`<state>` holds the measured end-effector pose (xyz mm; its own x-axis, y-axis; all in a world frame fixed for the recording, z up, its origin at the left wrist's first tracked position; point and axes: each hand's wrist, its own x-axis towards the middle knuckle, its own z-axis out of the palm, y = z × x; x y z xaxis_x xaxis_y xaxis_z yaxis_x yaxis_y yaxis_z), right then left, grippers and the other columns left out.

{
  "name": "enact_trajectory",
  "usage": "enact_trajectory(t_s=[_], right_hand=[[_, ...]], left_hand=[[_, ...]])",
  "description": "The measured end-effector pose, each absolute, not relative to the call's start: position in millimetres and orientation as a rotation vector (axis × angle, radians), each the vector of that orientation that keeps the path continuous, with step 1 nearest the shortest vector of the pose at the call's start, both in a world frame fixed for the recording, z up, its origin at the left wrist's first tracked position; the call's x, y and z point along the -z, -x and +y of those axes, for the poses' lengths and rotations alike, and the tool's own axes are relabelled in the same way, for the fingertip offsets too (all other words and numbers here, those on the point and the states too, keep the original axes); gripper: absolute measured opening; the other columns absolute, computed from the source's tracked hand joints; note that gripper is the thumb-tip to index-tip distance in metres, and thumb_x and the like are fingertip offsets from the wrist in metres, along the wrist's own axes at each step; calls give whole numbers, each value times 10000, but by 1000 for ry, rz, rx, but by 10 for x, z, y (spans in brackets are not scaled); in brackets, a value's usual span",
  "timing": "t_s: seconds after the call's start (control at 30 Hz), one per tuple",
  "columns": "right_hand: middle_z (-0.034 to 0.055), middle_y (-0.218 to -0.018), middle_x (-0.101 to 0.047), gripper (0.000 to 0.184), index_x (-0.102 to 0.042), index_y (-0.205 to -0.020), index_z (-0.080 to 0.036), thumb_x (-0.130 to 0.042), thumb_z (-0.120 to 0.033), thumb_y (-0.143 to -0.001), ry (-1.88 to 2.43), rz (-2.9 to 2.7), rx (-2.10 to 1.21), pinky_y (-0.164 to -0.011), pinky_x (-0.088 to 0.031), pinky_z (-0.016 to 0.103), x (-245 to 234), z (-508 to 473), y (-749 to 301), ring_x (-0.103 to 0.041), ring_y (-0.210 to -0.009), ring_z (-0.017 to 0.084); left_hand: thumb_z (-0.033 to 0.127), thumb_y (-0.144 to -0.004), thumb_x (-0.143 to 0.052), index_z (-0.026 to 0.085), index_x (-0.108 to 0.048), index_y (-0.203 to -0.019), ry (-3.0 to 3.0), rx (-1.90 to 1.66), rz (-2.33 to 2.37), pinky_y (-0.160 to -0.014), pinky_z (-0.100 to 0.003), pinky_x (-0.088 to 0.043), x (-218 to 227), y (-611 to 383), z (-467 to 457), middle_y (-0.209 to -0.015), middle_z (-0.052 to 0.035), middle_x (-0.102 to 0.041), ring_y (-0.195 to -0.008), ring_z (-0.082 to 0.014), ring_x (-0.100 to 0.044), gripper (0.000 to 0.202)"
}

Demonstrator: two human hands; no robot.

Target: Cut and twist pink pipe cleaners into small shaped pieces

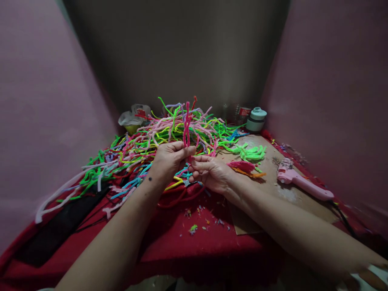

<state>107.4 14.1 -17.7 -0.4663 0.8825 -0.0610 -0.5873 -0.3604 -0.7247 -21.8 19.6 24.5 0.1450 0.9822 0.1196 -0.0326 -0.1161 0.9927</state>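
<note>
My left hand (169,158) is closed in a pinch on a twisted pink pipe cleaner (186,125) that stands upright above my fingers. My right hand (209,171) sits just to the right and slightly lower, fingers curled and touching the left hand's fingertips near the pipe cleaner's lower end; what it grips, if anything, is hidden. Behind both hands lies a large heap of pipe cleaners (145,145) in several colours: green, yellow, pink, blue, white.
A red cloth (197,242) covers the table. A pink glue gun (298,182) rests on brown cardboard (273,161) at right, by green (251,152) and red-orange (244,166) pipe cleaner bundles. A small teal container (257,119) and a crumpled bag (133,117) stand behind. Pink walls enclose both sides.
</note>
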Motion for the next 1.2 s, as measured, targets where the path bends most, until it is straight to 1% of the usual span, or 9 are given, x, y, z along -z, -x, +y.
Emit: enact_trajectory(t_s=[0.07,0.13,0.23,0.37,0.5,0.73,0.93,1.03,1.2], right_hand=[[31,-606,-631,54,-584,-717,-111,-633,-134,-722,535,-856,-1940,-557,-541,284,184,135,-1082,-573,-489,107],[37,-613,-637,93,-605,-725,-101,-630,-190,-738,532,-909,-1928,-556,-545,291,180,128,-1092,-582,-504,113],[32,-609,-650,141,-621,-735,-99,-676,-223,-697,581,-980,-1889,-519,-540,271,169,123,-1101,-581,-482,107],[13,-536,-641,178,-580,-668,-112,-723,-214,-634,692,-1033,-1804,-451,-518,248,166,111,-1092,-552,-404,95],[8,-508,-628,178,-564,-637,-117,-707,-222,-636,803,-1084,-1716,-399,-482,228,160,74,-1074,-534,-371,93],[21,-567,-650,220,-625,-692,-109,-711,-304,-641,746,-1102,-1661,-495,-489,229,142,74,-1080,-581,-450,98],[38,-580,-654,165,-634,-678,-100,-698,-247,-641,719,-1049,-1694,-526,-505,260,171,115,-1100,-592,-482,112],[30,-554,-638,108,-630,-674,-102,-663,-202,-652,720,-1002,-1738,-529,-506,255,181,126,-1098,-589,-482,109],[0,-496,-587,121,-608,-665,-108,-671,-205,-629,726,-966,-1747,-494,-497,246,200,141,-1089,-575,-466,110]], left_hand=[[275,-608,-736,142,-507,-525,-1323,-1169,1014,-330,-159,-182,-236,229,207,-396,64,-377,-316,-20,-311,278],[278,-603,-740,143,-503,-521,-1310,-1153,999,-334,-164,-224,-225,232,210,-407,48,-418,-325,-37,-365,285],[280,-604,-742,145,-499,-522,-1304,-1129,990,-346,-171,-263,-204,224,208,-439,32,-469,-346,-50,-409,289],[259,-648,-708,145,-456,-469,-1384,-1195,1036,-337,-167,-222,-199,211,206,-393,48,-418,-330,-30,-349,330],[252,-664,-688,147,-474,-473,-1410,-1326,1143,-327,-177,-199,-193,230,235,-368,46,-418,-322,-34,-329,305],[296,-654,-701,155,-480,-516,-1318,-1250,1040,-321,-185,-175,-130,238,254,-379,54,-410,-312,-35,-320,296],[311,-656,-708,148,-510,-568,-1293,-1242,1017,-315,-178,-186,-99,207,246,-422,54,-436,-320,-34,-342,271],[299,-662,-705,150,-512,-579,-1288,-1253,1027,-311,-177,-199,-94,210,249,-423,51,-448,-318,-38,-355,258],[299,-692,-682,151,-496,-546,-1352,-1248,1049,-314,-178,-208,-103,216,225,-404,46,-449,-316,-40,-357,278]])
